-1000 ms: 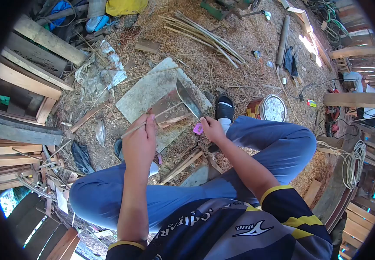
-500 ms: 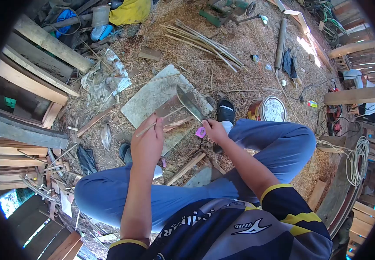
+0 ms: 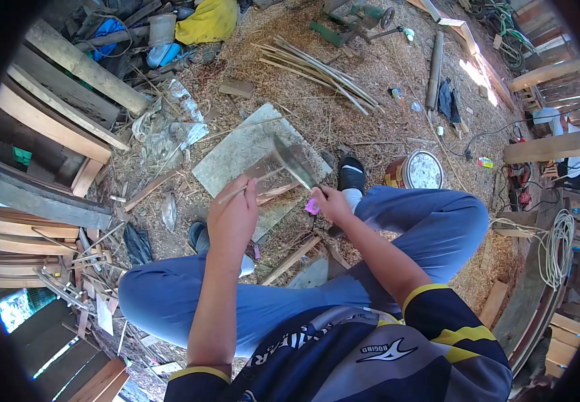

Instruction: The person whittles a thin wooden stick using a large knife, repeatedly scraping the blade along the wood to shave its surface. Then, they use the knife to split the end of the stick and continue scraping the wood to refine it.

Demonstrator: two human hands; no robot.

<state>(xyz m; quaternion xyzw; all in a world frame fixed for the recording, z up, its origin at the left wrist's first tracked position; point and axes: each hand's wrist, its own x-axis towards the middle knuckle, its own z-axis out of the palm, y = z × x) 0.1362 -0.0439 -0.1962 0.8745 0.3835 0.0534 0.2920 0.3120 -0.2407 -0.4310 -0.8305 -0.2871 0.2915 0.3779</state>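
My left hand (image 3: 233, 209) is closed on a thin wooden stick (image 3: 268, 175), whose free end points up and to the right. The fingers of my right hand (image 3: 332, 203) are wrapped round the handle of a wide-bladed knife (image 3: 294, 165). The blade slants up and left, with its lower part close to the stick's free end; whether they touch I cannot tell. Beneath both lies a pale flat board (image 3: 226, 163) on the ground, with a brown wood piece (image 3: 280, 192) on it. A small pink object (image 3: 312, 206) is just beside my right hand.
Thin sticks (image 3: 323, 74) lie in a bundle beyond the board. A paint bucket (image 3: 424, 170) stands right of my sandalled foot (image 3: 351, 175). Clear plastic (image 3: 186, 117) lies at the left, and a wood block (image 3: 237, 88) farther off. Coiled rope (image 3: 556, 249) hangs at the right.
The view has shifted slightly, so the surroundings sit a little lower and to the right. Both hands keep their holds, and the knife blade is tilted slightly differently.
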